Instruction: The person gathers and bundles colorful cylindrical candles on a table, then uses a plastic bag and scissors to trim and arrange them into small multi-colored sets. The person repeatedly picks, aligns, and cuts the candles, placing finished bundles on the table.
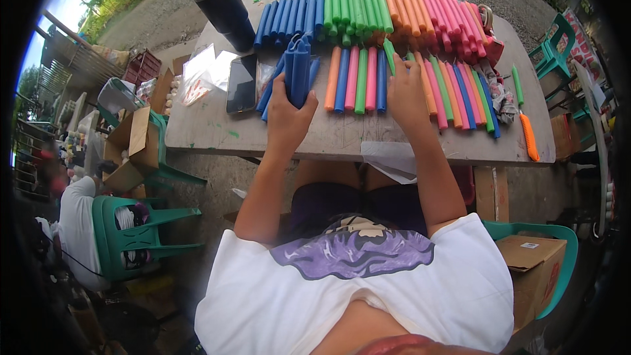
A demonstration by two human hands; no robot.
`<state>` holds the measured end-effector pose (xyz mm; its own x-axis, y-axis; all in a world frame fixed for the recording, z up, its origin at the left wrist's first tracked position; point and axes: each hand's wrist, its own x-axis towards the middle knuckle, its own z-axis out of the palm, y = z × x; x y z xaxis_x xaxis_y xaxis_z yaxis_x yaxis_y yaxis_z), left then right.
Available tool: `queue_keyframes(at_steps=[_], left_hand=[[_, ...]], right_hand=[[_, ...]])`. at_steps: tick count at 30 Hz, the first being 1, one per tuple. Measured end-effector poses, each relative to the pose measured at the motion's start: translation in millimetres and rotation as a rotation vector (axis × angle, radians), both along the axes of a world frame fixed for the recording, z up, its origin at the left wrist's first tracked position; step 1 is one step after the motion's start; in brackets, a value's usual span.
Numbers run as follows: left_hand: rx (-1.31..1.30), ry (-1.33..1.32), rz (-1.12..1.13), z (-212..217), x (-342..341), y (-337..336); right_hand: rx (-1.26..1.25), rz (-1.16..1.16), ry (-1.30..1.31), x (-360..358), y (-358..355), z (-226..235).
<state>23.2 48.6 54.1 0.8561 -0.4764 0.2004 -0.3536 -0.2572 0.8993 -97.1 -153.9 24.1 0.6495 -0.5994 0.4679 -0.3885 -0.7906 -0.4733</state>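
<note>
Sticks fill the table (217, 133). The left hand (287, 117) squeezes blue sticks (299, 69) tight; the right hand (405, 92) lies spread on a green stick (390, 56). Keeping ends lined up would help.

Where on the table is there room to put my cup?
The near edge of the table is bare, below the phone and around both wrists. The far half is crowded with coloured tubes, and the tumbler fills the far-left corner.

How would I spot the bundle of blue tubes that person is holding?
Find the grey table covered in rows of coloured tubes. Near its left side, beside a dark phone, the left hand grips a blue bundle. It alone stands raised off the table; the others lie flat.
</note>
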Motion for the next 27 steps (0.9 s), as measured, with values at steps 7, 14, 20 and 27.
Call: queue_keyframes(at_steps=[7,14,20,27], left_hand=[[0.450,-0.458,0.054,-4,22,6],[0.849,-0.545,0.068,8,13,-25],[1.070,-0.429,0.157,-3,30,-42],[1.228,-0.242,0.162,9,41,-53]], right_hand=[[-0.101,0.004,0.073,-6,6,-3],[-0.137,0.099,0.065,-44,21,16],[-0.133,0.055,0.091,-92,13,18],[-0.114,-0.032,0.091,-143,-6,13]])
